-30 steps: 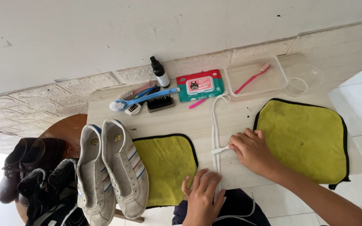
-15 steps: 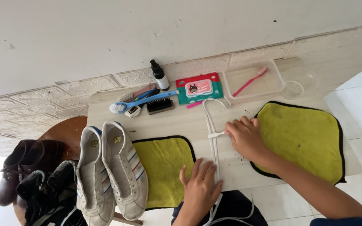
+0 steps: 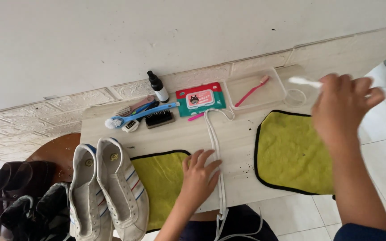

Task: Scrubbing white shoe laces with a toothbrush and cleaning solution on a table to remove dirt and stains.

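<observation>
White flat shoelace [image 3: 215, 138] lies along the pale wooden counter [image 3: 242, 147], pinned under the flat, open left hand [image 3: 199, 176]. Raised right hand [image 3: 342, 109] pinches the lace's blurred end in a closed grip.

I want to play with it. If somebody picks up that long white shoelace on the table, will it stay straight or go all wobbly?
Probably wobbly. The white shoelace already bends into a loop near the wipes pack and droops over the table edge, so it looks floppy. It seems thin and light, and likely slides easily; the left hand presses on it.

Teal-red flat wipes pack [image 3: 200, 99] w/ pink label, table's back edge, btw brushes & tray.
</observation>
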